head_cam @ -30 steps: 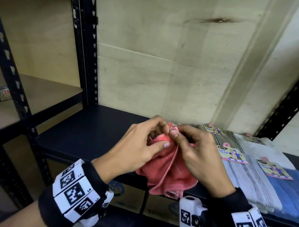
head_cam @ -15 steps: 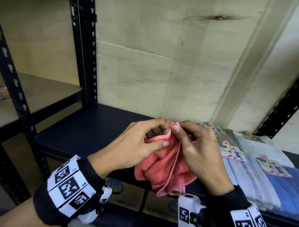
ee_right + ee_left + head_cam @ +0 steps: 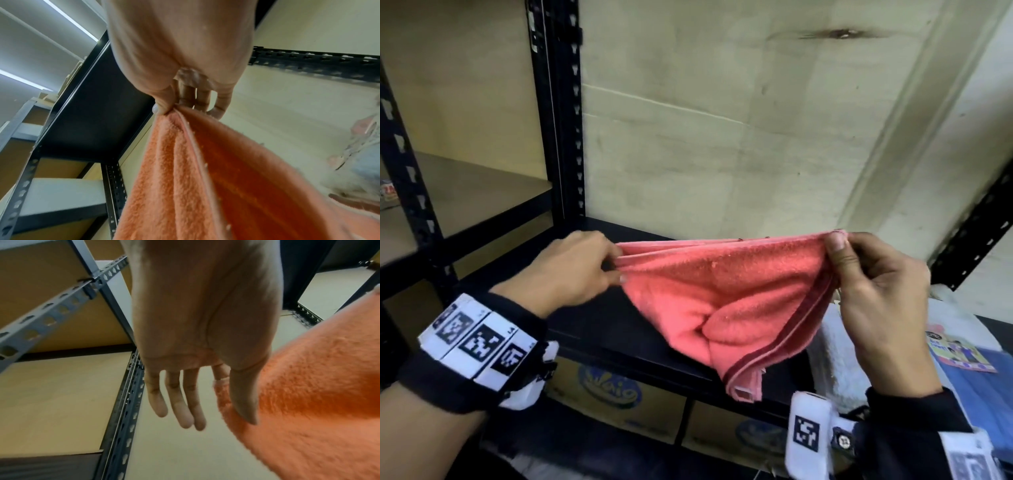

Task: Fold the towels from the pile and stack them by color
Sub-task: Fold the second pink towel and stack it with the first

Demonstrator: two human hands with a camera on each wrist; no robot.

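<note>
Pink towel (image 3: 726, 294) stretched in air above dark shelf (image 3: 524, 274), unfolded, sagging at middle. Left hand (image 3: 575, 270) pinching one top corner, right hand (image 3: 876, 294) pinching other. No fold yet, judging by drape. Tagged towels (image 3: 962, 356) piled at right, unsorted. Boxes below shelf.

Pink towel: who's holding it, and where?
Both hands hold the pink towel: left hand pinches its top-left end, right hand its top-right corner.

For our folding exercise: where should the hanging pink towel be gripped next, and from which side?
With the left hand and right hand holding the pink towel's top edge, grip the hanging bottom corner with the maroon stripe, approaching from below: it dangles free off the shelf front.
</note>
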